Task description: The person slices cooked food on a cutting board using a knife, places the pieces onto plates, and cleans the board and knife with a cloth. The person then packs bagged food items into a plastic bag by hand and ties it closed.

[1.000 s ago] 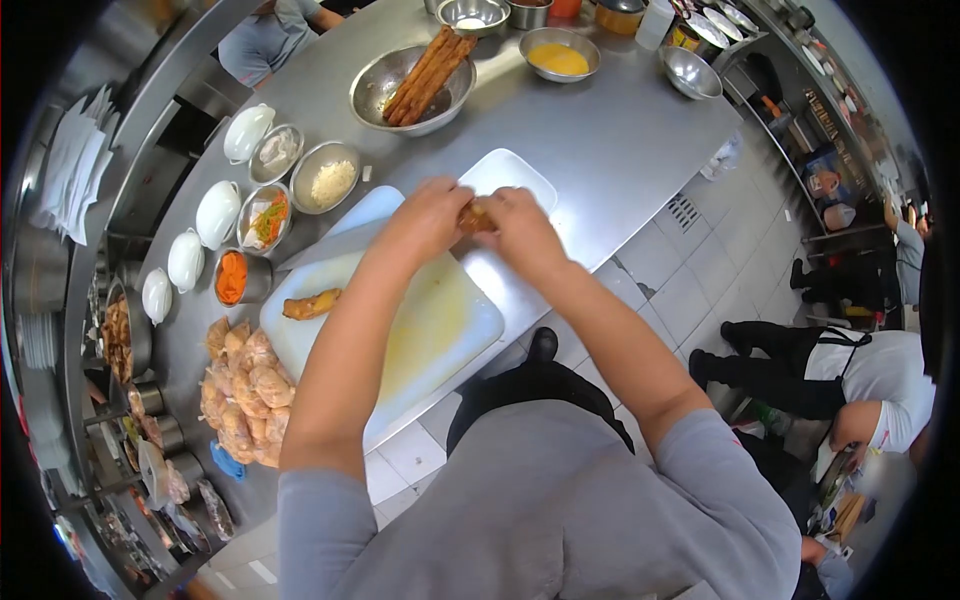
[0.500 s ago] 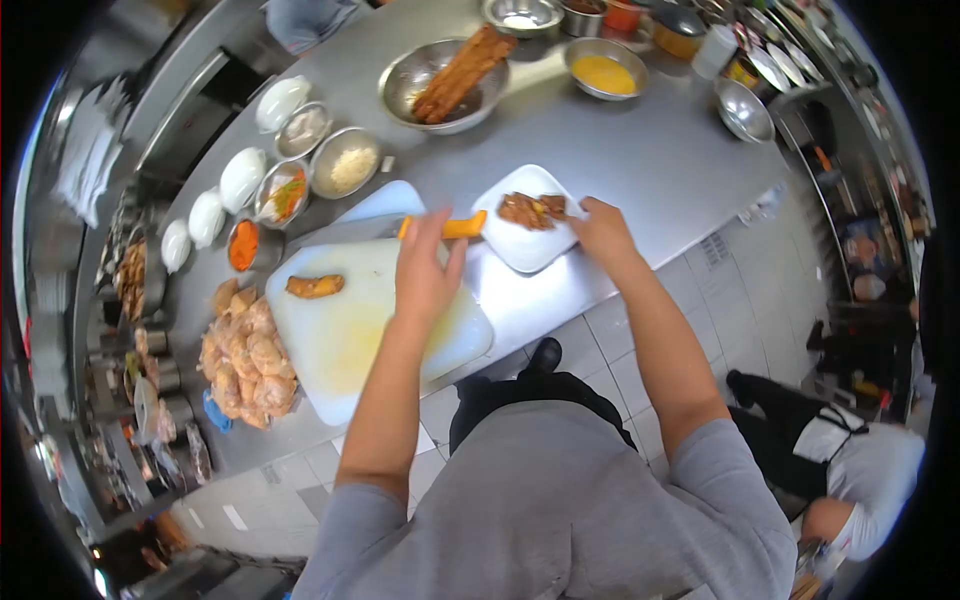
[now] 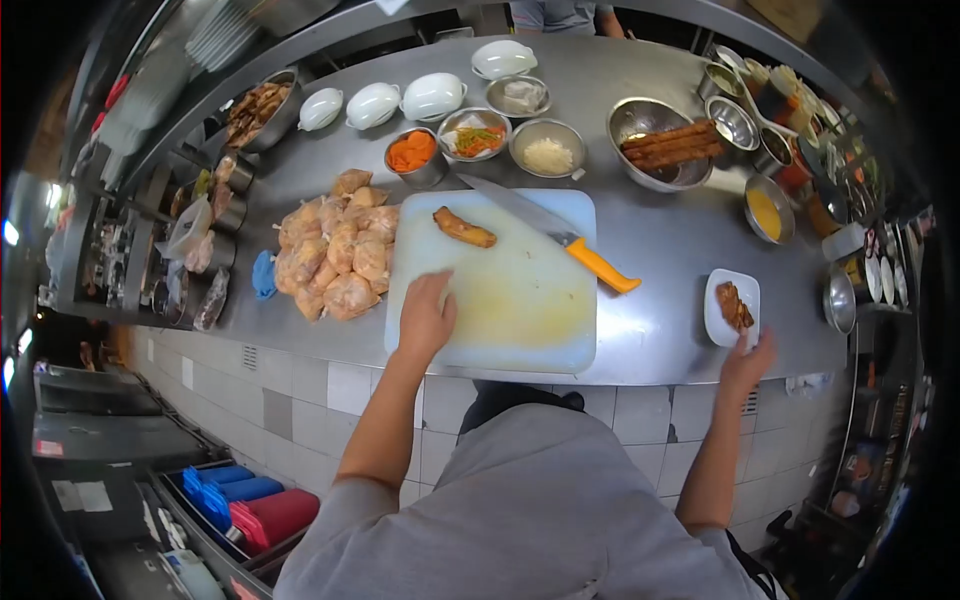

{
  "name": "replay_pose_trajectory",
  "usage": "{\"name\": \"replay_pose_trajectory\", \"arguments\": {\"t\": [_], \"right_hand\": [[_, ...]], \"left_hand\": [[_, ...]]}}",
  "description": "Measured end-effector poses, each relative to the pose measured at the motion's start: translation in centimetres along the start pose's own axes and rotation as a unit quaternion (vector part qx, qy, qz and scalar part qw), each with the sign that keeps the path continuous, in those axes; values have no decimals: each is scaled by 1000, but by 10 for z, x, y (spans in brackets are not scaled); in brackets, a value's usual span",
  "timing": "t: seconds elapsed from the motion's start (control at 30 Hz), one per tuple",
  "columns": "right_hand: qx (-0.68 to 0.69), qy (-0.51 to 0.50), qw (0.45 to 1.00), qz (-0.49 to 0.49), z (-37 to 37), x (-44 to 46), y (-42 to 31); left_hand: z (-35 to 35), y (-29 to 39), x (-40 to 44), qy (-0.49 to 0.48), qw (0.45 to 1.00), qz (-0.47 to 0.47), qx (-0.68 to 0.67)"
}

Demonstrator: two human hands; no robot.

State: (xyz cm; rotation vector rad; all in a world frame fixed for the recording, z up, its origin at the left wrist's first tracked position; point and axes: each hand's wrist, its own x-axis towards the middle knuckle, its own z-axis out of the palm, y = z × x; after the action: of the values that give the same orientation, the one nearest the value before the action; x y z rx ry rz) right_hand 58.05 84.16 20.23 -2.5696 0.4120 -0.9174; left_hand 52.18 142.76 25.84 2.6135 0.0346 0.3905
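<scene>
My left hand hovers over the left part of the white cutting board, fingers apart and holding nothing. A browned piece of food lies on the board's upper left. The knife rests across the upper right corner, its yellow handle past the board's edge. At the right, my right hand grips the lower rim of a small white square plate, which holds browned pieces.
Bagged pale portions lie left of the board. Behind it stand a carrot container, a garlic-like bowl and white lidded dishes. A bowl with long brown strips and a yellow-liquid bowl stand back right.
The view has turned left. The plate is farther right of the board, with my right hand at its rim. My left hand has moved away from the knife handle, over the board.
</scene>
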Motion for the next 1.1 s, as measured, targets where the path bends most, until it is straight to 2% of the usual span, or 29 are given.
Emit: {"name": "replay_pose_trajectory", "arguments": {"t": [0.03, 0.1, 0.13, 0.17, 0.2, 0.27, 0.33, 0.4, 0.5, 0.53, 0.57, 0.6, 0.63, 0.67, 0.7, 0.73, 0.77, 0.8, 0.83, 0.87, 0.93, 0.97, 1.0, 1.03, 1.07, 1.1], "right_hand": [[67, -53, 996, -20, 6, -7, -24], [75, -124, 974, -172, 21, -29, -106], [124, -215, 950, -190, 15, -31, -157], [112, -235, 934, -245, 28, -38, -187], [131, -270, 922, -245, 40, -42, -215], [96, -244, 923, -282, 72, -55, -239], [-14, -311, 920, -238, 87, -64, -261], [-14, -337, 917, -214, 85, -70, -268], [2, -289, 922, -259, 72, -75, -271], [10, -330, 916, -229, 62, -71, -276], [17, -372, 907, -199, 53, -70, -279], [18, -369, 907, -204, 48, -75, -278], [34, -323, 919, -223, 44, -82, -272], [51, -276, 930, -238, 40, -89, -267], [52, -271, 932, -235, 36, -93, -264], [33, -281, 935, -213, 29, -98, -261], [12, -293, 937, -189, 25, -104, -258], [12, -291, 940, -180, 23, -109, -256], [1, -279, 942, -184, 21, -115, -251], [-10, -265, 946, -188, 21, -119, -248], [-15, -245, 952, -184, 19, -127, -247], [-31, -251, 953, -168, 16, -127, -251], [-46, -253, 954, -152, 16, -126, -255], [-40, -235, 959, -155, 18, -129, -251], [-50, -235, 961, -137, 17, -132, -254], [-41, -237, 961, -134, 14, -133, -255]], "left_hand": [[-3, 7, 21, 40, 997, 50, 43], [4, 0, 66, 34, 993, 93, 57], [11, -7, 82, 37, 993, 95, 54], [20, -17, 98, 13, 983, 137, 122], [30, -27, 113, -10, 966, 176, 190], [43, -44, 141, -156, 958, 153, 183], [24, -21, 144, -236, 940, 175, 175], [28, -12, 133, -230, 919, 270, 172], [53, -18, 105, -239, 922, 297, 70], [43, -21, 105, -233, 923, 297, 72], [24, -19, 103, -198, 939, 278, 31], [-3, -13, 102, -161, 952, 258, -11], [-69, -7, 118, -176, 953, 244, -28], [-111, -28, 138, -74, 953, 286, -65], [-153, -49, 157, 27, 939, 328, -102], [-211, -51, 167, 194, 948, 226, 114], [-294, -60, 189, 274, 896, 349, 16], [-347, -80, 225, 427, 802, 415, 54], [-403, -73, 242, 495, 773, 375, 129], [-447, -90, 266, 512, 783, 312, 168], [-522, -145, 334, 595, 672, 278, 341], [-550, -167, 351, 579, 680, 216, 394], [-565, -193, 359, 479, 773, 82, 409], [-574, -217, 364, 354, 839, -53, 410], [-595, -267, 385, 226, 853, -58, 468], [-608, -314, 400, 152, 830, 53, 534]]}}
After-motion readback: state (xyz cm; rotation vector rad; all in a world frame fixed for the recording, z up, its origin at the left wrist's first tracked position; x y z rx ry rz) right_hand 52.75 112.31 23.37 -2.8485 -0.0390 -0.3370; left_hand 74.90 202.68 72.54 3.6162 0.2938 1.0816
